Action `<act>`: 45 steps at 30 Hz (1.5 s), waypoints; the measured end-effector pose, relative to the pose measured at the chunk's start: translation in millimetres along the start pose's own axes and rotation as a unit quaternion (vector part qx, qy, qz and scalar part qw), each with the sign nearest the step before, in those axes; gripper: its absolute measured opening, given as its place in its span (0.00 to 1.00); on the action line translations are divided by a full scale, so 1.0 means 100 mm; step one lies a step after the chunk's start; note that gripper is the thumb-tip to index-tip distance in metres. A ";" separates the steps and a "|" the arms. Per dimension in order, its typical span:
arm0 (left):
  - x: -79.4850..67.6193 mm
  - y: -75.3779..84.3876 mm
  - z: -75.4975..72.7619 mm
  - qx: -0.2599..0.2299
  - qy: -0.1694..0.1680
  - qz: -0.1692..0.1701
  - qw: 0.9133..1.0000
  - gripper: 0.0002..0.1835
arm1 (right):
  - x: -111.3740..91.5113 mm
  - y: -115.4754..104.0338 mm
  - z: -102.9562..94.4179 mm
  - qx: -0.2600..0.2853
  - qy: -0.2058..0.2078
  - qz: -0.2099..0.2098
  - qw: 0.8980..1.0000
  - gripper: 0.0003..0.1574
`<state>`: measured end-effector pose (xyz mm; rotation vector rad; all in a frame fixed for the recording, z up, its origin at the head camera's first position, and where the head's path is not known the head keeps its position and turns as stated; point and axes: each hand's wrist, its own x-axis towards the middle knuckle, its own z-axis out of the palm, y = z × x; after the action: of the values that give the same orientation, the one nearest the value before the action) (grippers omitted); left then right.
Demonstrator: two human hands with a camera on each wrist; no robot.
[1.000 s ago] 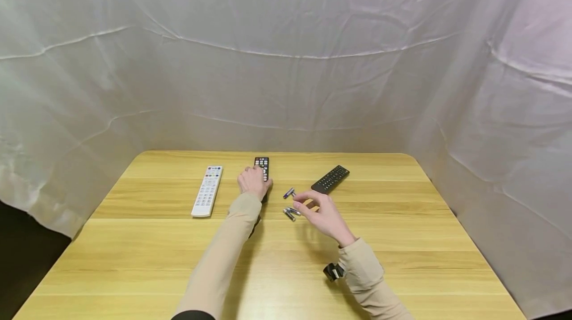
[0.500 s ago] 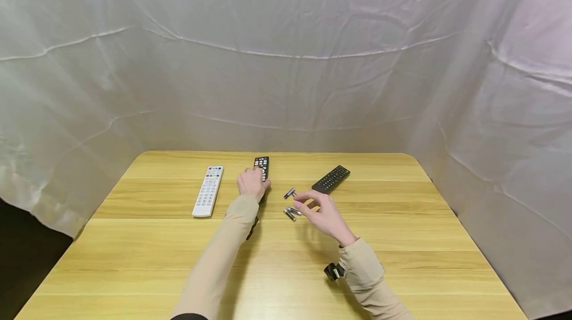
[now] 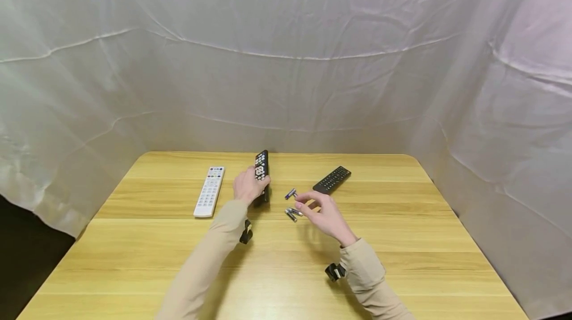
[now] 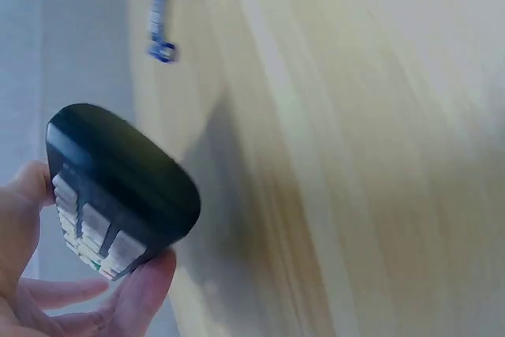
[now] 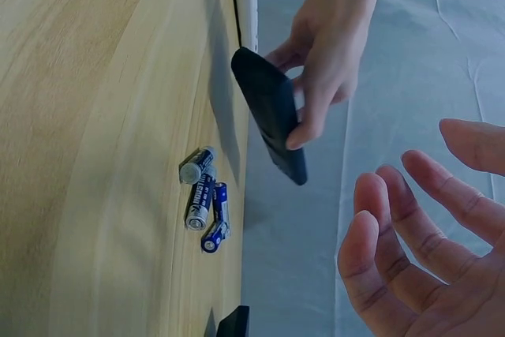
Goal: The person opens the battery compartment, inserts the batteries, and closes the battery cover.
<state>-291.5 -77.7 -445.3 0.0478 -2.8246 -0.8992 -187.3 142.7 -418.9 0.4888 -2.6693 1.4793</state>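
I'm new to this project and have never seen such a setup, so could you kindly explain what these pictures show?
Certainly. There is no robot here: each grip is a person's bare hand. The wide picture comes from a camera on the head, looking forward and down; the two others come from cameras on the left and right wrists.

On the wooden table lie a white remote, a second black remote and some small batteries. Pale cloth hangs behind.

The left grip holds a black remote with pale buttons above the table, seen end-on in the left wrist picture. The right grip is near the batteries, its fingers loosely bent, holding nothing.
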 end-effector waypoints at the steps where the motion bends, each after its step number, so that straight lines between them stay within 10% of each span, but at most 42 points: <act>1: -0.01 0.00 -0.02 -0.015 -0.007 -0.003 1.000 0.30 | 0.00 0.00 0.00 0.000 0.000 0.000 1.000 0.13; 9: -0.10 -0.05 -0.19 -0.179 -0.095 -0.035 0.979 0.44 | 0.00 0.00 0.00 -0.002 -0.001 -0.001 1.000 0.13; 23: -0.34 -0.10 -0.33 -0.439 -0.220 -0.041 0.870 0.46 | -0.01 0.01 -0.01 0.000 0.000 -0.001 1.000 0.13; 45: -0.69 -0.14 -0.38 -0.506 -0.290 0.012 0.812 0.43 | -0.02 0.01 0.11 0.031 -0.043 -0.060 0.997 0.27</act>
<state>-217.6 -104.7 -434.0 -0.4693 -2.3122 -2.6215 -184.7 134.8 -425.7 0.7205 -2.6106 1.5444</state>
